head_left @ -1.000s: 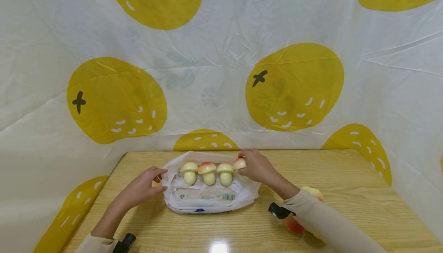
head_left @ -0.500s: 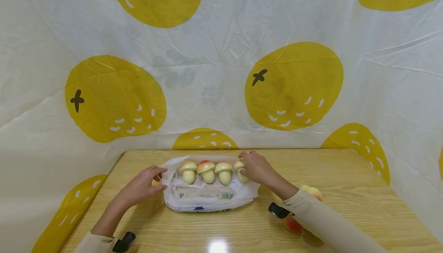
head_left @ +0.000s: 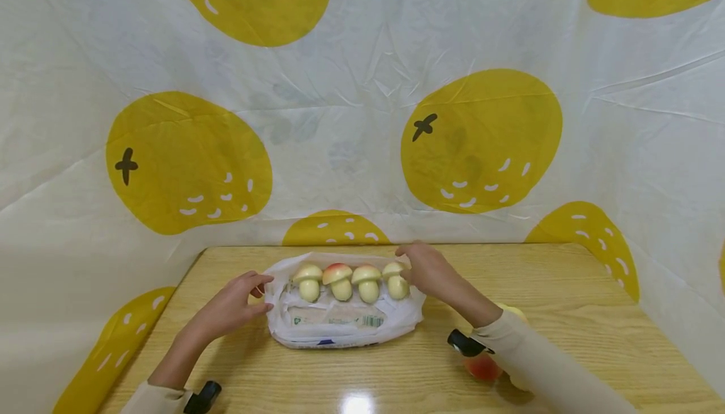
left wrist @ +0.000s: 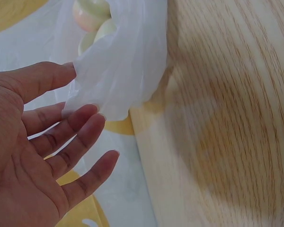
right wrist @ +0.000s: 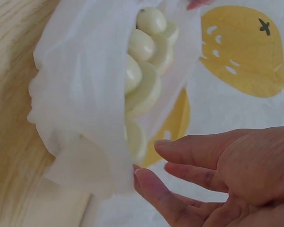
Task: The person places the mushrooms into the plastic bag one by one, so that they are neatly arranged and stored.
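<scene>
Several pale yellow mushroom-shaped pieces, some with reddish caps, stand in a row in a white plastic bag (head_left: 345, 340) lying on the table. The rightmost mushroom (head_left: 398, 285) is beside my right hand (head_left: 430, 269); its thumb and fingers are apart, with fingertips at the bag's right rim. My left hand (head_left: 229, 307) is at the bag's left rim, its thumb and fingertips touching the thin plastic (left wrist: 118, 66), fingers spread and fairly straight. In the right wrist view the plastic hides part of the mushrooms (right wrist: 143, 94).
A red round fruit-like object (head_left: 483, 367) and a yellowish one (head_left: 514, 313) lie partly hidden beneath the right forearm. A label with a barcode (head_left: 372, 321) shows in the bag. The wooden table (head_left: 589, 326) backs onto a fruit-print curtain (head_left: 340, 150).
The rightmost mushroom was lowered upright into line with the others, and my right hand let go and drew slightly right. My left hand stayed at the bag's rim.
</scene>
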### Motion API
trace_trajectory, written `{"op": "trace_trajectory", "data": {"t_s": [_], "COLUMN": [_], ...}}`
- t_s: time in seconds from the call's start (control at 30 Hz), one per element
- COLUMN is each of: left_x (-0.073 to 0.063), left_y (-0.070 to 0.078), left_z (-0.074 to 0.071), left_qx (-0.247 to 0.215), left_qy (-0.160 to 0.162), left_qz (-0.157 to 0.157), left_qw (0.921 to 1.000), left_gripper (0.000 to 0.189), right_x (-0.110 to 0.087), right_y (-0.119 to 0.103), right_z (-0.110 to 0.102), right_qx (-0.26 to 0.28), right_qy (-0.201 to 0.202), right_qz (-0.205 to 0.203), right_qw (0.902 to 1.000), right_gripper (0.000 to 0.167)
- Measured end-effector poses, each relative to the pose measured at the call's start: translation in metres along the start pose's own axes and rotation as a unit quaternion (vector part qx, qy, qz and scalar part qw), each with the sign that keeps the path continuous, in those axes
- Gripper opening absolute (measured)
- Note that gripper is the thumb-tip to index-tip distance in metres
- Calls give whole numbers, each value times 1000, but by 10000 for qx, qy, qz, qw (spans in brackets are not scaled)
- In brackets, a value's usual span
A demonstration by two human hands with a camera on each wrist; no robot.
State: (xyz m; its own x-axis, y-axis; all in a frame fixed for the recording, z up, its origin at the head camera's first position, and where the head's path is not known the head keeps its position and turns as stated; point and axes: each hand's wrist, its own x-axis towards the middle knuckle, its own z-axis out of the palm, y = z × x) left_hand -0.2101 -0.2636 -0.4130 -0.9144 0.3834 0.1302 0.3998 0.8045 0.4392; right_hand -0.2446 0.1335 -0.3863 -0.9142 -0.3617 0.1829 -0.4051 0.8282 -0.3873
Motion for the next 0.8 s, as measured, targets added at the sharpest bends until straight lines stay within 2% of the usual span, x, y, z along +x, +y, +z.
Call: {"op": "trace_trajectory", "data": {"t_s": [0.2, 0.53, 0.8], "left_x": [0, 0, -1], "left_y": [-1, -3, -3], "left_z": [0, 0, 1], "left_qx": [37, 68, 42], "left_qy": [16, 2, 15], "left_qz": [-29, -13, 24], "left_qw": [10000, 10000, 10000], "left_gripper": [50, 50, 49], "right_x": [-9, -31, -51], "right_y": [8, 26, 36], "right_z": [-15, -36, -50], "right_qx": [224, 853, 1020], "right_qy": [80, -220, -295], "right_qz": [-44, 304, 132], "right_qw": [9997, 9956, 9943], "right_gripper": [37, 40, 34]}}
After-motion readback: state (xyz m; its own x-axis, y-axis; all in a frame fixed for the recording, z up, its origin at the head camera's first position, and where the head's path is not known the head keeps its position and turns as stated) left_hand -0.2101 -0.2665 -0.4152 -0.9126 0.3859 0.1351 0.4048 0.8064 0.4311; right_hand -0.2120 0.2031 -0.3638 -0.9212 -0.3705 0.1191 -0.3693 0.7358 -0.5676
